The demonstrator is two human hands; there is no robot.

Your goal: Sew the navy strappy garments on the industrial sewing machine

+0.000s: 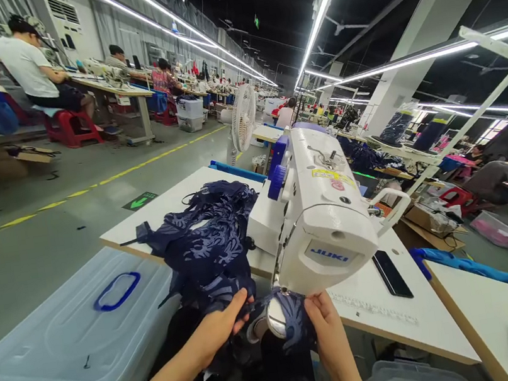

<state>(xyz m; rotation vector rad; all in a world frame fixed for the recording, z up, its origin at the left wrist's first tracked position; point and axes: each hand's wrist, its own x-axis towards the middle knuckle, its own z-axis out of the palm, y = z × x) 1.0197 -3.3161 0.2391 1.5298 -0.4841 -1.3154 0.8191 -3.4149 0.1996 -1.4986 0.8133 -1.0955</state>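
Observation:
A white JUKI sewing machine stands on a white table in front of me. Navy lace fabric is piled to its left and trails down to the needle end. My left hand pinches the fabric just left of the machine's round metal arm. My right hand grips the same fabric where it wraps over that arm, right under the machine head. Both hands are closed on the cloth.
A clear plastic bin lid with a blue handle lies at my left. A black phone rests on the table right of the machine. A fan stands behind. Other people sew at tables across a yellow-lined aisle.

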